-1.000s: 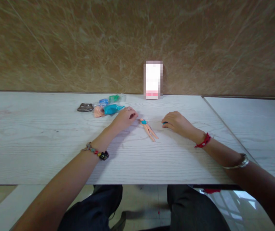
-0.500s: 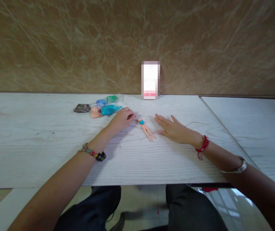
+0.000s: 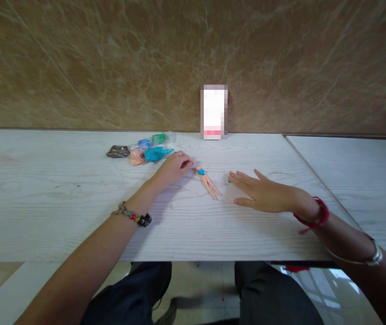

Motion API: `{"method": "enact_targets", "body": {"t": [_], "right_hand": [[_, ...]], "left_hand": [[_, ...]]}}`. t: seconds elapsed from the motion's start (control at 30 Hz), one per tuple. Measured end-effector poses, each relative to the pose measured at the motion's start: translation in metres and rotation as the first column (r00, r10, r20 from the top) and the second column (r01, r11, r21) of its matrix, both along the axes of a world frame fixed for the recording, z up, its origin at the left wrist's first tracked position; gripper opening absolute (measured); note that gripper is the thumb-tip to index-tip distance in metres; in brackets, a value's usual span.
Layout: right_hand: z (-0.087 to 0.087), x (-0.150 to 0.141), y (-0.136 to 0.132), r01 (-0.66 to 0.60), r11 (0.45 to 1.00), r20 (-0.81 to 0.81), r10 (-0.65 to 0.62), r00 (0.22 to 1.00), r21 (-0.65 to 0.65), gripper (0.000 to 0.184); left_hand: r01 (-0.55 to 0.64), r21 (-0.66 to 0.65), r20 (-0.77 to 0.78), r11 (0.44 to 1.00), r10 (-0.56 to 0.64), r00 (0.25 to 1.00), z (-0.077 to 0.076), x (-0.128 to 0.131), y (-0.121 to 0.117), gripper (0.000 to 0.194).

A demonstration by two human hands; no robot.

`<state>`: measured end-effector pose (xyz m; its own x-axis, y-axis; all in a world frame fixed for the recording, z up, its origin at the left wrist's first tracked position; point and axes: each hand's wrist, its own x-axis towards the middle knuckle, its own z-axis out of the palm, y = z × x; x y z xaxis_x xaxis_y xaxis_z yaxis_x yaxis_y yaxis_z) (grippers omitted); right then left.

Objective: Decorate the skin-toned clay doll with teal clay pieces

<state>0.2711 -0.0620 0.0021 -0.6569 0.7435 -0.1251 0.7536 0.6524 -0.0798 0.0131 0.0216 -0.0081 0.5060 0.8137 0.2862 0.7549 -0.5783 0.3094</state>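
Note:
A small clay figure in skin-toned clay with a teal top lies on the white wood-grain table, its legs slanting down to the right. My left hand rests beside its upper end with fingers curled and tips pressed together; whatever they hold, if anything, is hidden. To the figure's right, my right hand is spread palm down over the table. At its fingertips sits a tiny teal clay piece. Just beyond my left wrist lies a bag of teal clay.
Bags of brown clay, peach clay, blue clay and green clay lie left of centre. A phone with a blurred screen leans on the brown marbled wall. A seam crosses the table's right side.
My right hand has gone from a pinch on a teal piece to lying spread out, then drawn back to the right and nearer me. My left hand has stayed by the figure.

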Motion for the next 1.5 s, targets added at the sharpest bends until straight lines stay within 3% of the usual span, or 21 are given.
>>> {"method": "enact_targets", "body": {"t": [0.13,0.37,0.47,0.63,0.87,0.93,1.07,1.2,1.37,1.5], "right_hand": [[-0.005,-0.008,0.008,0.080,0.985,-0.044,-0.074,0.996,0.152,0.062],[0.001,0.003,0.025,0.004,0.998,-0.156,0.007,0.988,0.067,0.042],[0.004,0.009,0.030,0.043,0.993,-0.225,-0.018,0.974,0.106,0.035],[0.000,0.001,0.034,0.009,0.986,-0.311,0.044,0.949,0.168,0.035],[-0.003,-0.010,0.035,0.224,0.974,-0.558,-0.171,0.812,0.029,0.021],[-0.006,-0.010,0.036,0.214,0.975,-0.562,-0.145,0.815,0.060,0.018],[-0.014,-0.001,0.034,0.040,0.983,-0.500,0.056,0.864,0.179,0.020],[-0.014,0.009,0.029,-0.101,0.979,-0.420,0.168,0.892,0.176,0.029],[-0.009,0.013,0.030,-0.083,0.993,-0.426,0.112,0.898,0.085,0.030],[-0.011,0.007,0.035,0.056,0.997,-0.529,-0.023,0.849,0.047,0.026]], "left_hand": [[0.008,-0.003,0.011,1.000,-0.008,1.000,0.000,0.001,0.001,0.019],[0.002,-0.014,-0.009,1.000,-0.002,1.000,0.002,0.000,0.001,0.020],[0.009,-0.012,-0.015,1.000,-0.009,1.000,0.002,0.001,0.000,0.020],[0.003,-0.018,-0.003,1.000,-0.003,1.000,0.003,0.001,-0.001,0.019],[0.002,-0.018,0.010,1.000,-0.001,1.000,0.001,-0.001,0.000,0.019],[-0.001,-0.016,0.012,1.000,0.001,1.000,0.000,-0.001,0.001,0.019],[0.001,-0.011,0.006,1.000,-0.001,1.000,-0.001,-0.002,0.003,0.018],[0.019,-0.016,0.011,1.000,-0.019,1.000,-0.002,-0.002,0.003,0.018],[0.019,-0.037,0.015,0.999,-0.018,1.000,-0.001,-0.001,0.001,0.019],[0.003,-0.055,0.019,0.998,-0.002,1.000,0.000,-0.001,-0.001,0.020]]}}
